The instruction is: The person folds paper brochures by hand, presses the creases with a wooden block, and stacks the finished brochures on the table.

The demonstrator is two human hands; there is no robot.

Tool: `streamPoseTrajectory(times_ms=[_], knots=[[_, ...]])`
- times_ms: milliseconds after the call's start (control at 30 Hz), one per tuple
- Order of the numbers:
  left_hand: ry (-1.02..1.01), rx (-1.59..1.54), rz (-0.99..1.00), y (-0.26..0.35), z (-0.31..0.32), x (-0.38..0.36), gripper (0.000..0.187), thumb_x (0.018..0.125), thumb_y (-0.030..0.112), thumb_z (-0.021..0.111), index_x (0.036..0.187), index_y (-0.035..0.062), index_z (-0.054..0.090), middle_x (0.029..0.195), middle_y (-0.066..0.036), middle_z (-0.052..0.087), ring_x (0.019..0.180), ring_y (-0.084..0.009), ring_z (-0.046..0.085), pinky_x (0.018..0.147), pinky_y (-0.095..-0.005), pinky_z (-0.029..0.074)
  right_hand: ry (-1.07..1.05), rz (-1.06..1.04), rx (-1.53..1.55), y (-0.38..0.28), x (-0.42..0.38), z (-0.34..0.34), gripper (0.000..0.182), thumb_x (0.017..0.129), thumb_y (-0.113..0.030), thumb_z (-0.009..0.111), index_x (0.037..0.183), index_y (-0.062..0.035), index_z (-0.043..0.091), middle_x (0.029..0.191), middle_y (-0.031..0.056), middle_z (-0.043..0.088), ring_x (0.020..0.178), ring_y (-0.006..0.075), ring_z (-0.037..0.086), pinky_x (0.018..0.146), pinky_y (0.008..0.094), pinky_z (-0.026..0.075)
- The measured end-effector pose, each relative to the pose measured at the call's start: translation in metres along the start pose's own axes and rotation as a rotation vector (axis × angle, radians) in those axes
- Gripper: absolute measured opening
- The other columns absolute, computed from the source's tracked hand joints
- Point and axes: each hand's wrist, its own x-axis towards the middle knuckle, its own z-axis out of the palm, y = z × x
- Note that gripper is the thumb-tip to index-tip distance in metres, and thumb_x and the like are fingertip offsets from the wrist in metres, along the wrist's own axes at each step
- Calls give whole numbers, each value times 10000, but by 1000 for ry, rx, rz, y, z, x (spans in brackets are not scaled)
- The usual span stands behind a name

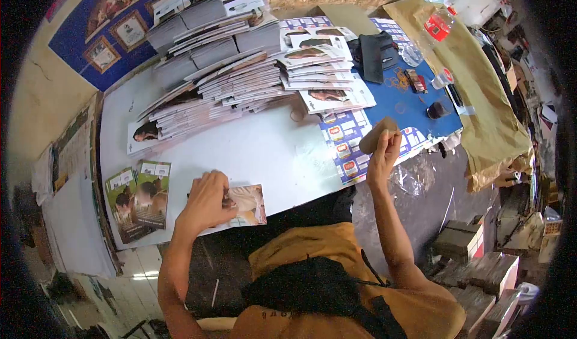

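Observation:
On the white tabletop near its front edge, my left hand [207, 202] lies with curled fingers over the left part of a printed booklet [247, 204]. The booklet's picture side faces up, and its left end is hidden under my fingers. My right hand [386, 150] is raised by the front edge of the table, pinching a flat brown piece [374, 139] that looks like card. Left of my left hand lie two overlapping green and brown leaflets [151, 190] with pictures of people.
Long rows of stacked booklets [240, 78] fill the back of the white table [264, 153]. On the blue surface at right are rubber bands [398, 79], a dark cup [439, 109] and a black pouch [374, 54]. A plastic bottle [440, 24] stands behind brown paper [481, 93].

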Motion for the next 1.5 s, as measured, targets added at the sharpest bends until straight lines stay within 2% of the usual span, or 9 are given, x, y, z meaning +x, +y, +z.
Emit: streamPoseTrajectory(times_ms=[200, 367, 500, 667, 900, 1000, 1167, 1333, 1500], knots=[[260, -356, 164, 43, -40, -7, 200, 856, -8, 635, 1050, 11, 594, 982, -168, 622, 939, -338, 622, 808, -417, 485, -78, 46, -90, 39, -5, -8, 416, 1000, -193, 606, 1334, 13, 469, 1184, 102, 583, 1072, 166, 565, 948, 309, 453], [944, -159, 558, 134, -98, 72, 328, 744, -140, 622, 1023, 30, 656, 968, -126, 611, 894, -314, 614, 781, -400, 504, -133, 73, -100, 29, -5, -4, 431, 981, -184, 635, 1331, 14, 481, 1198, 117, 591, 1101, 183, 572, 956, 319, 460], [1072, -4, 638, 178, -85, 186, 365, 684, -47, 691, 1028, 71, 668, 1016, -101, 606, 957, -307, 601, 824, -421, 478, -124, 159, -29, 30, -9, -7, 450, 964, -168, 660, 1333, 13, 477, 1183, 110, 591, 1075, 182, 579, 929, 313, 474], [715, 237, 304, 152, -22, 265, 418, 742, 52, 654, 1160, 65, 665, 1116, -124, 615, 1076, -322, 577, 976, -476, 438, -174, 83, -137, 30, -8, -9, 470, 833, -29, 741, 1243, -9, 512, 1084, 88, 595, 988, 162, 584, 870, 298, 489], [898, 248, 280, 162, -30, 250, 489, 782, 96, 643, 1258, -3, 590, 1270, -148, 594, 1268, -329, 511, 1110, -510, 343, -213, 133, -106, 29, -11, -10, 318, 896, 4, 696, 1146, -36, 504, 1050, 57, 569, 899, 98, 559, 775, 228, 464], [941, 162, 277, 156, -28, 236, 481, 797, 107, 635, 1261, -11, 580, 1261, -156, 595, 1227, -337, 536, 1090, -507, 362, -172, 117, -110, 37, -11, -13, 523, 805, 5, 779, 1248, -30, 504, 1069, 111, 623, 979, 190, 599, 871, 311, 497], [852, -114, 300, 127, -28, 139, 509, 813, 165, 711, 1271, -4, 569, 1206, -180, 617, 1139, -345, 582, 1007, -463, 444, -149, 95, -152, 42, -8, -11, 542, 848, -5, 760, 1306, -30, 472, 1064, 111, 624, 975, 197, 589, 887, 320, 494], [1160, -109, -32, 17, -6, 30, 534, 836, 217, 729, 1286, -12, 556, 1196, -188, 612, 1132, -363, 576, 1021, -455, 440, -147, 76, -76, 55, -6, -16, 482, 921, -89, 718, 1331, -44, 468, 1109, 93, 590, 980, 163, 550, 841, 305, 495], [921, 186, -657, -100, 25, -67, 724, 845, 416, 723, 1384, -3, 480, 1427, -271, 407, 1359, -451, 349, 1106, -613, 282, -73, -9, -156, 57, -1, -17, 531, 929, -123, 706, 1388, -66, 445, 1095, 92, 601, 941, 171, 555, 807, 296, 490]])
